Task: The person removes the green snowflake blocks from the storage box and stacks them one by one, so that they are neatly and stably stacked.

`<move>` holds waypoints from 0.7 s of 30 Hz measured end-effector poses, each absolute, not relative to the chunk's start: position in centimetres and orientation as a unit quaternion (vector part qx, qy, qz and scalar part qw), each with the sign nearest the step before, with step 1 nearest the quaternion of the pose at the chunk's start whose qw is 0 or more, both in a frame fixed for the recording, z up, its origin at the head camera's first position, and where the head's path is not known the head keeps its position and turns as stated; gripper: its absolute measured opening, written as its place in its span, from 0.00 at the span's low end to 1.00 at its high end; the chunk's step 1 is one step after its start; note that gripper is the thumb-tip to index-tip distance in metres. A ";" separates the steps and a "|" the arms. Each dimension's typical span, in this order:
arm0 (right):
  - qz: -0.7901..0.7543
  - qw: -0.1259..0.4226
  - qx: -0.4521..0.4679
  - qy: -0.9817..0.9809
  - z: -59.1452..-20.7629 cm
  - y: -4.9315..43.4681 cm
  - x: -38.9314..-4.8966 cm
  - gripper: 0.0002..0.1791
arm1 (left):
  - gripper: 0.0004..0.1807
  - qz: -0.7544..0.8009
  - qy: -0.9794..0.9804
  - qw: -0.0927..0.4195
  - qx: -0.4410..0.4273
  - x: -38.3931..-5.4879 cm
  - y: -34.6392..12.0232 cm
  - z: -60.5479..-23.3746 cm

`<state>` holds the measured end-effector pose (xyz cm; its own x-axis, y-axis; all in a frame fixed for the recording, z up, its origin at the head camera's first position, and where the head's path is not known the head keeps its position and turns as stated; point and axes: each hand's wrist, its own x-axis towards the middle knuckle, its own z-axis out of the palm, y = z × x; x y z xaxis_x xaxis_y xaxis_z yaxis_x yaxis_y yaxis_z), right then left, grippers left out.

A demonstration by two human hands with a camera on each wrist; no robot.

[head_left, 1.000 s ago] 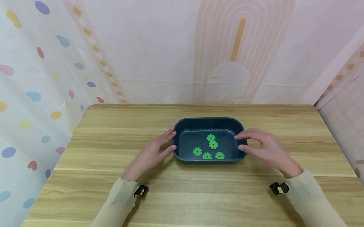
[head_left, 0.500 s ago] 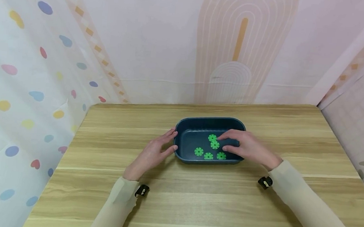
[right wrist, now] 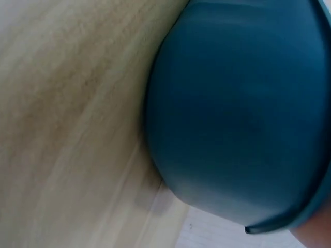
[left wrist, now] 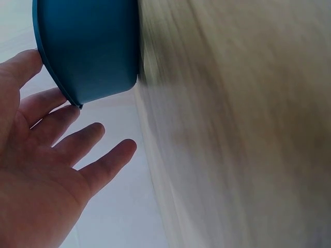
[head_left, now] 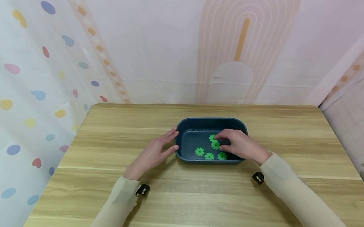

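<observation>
A dark blue plastic basin (head_left: 184, 140) stands on the table with several bright green notched discs lying in it. With straight fingers my left hand (head_left: 151, 155) touches the basin's left rim; in the left wrist view those fingertips lie along the basin's edge. My right hand (head_left: 242, 145) reaches over the right side into the basin, its thumb and index finger spread apart. Between these fingertips and close to them lies one green disc (head_left: 213, 145), partly overlapping another disc (head_left: 211, 138). In the right wrist view the basin's outer wall (right wrist: 238, 108) hides nearly the whole hand.
Nearer the basin's front wall lie more green discs (head_left: 197, 151). The wooden table (head_left: 194, 200) runs back to a patterned curtain (head_left: 161, 55). A black wrist strap (head_left: 258, 177) hangs by the right sleeve, another strap (head_left: 143, 189) by the left.
My right hand has moved left from the basin's right rim to over the green discs inside. My left hand stays at the left rim, and the discs lie as before.
</observation>
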<state>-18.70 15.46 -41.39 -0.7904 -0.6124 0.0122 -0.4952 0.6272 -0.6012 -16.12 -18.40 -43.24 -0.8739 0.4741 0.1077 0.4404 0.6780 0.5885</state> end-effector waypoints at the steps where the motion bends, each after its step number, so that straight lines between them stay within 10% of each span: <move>1: -0.296 0.100 -0.307 0.899 -41.4 15.3 -18.8 0.20 | 0.31 0.314 0.916 0.027 0.249 -16.1 -18.4 -43.3; 21: -0.256 0.105 -0.322 0.906 -42.7 13.6 -19.3 0.19 | 0.31 0.318 0.916 0.037 0.241 -15.9 -18.1 -43.4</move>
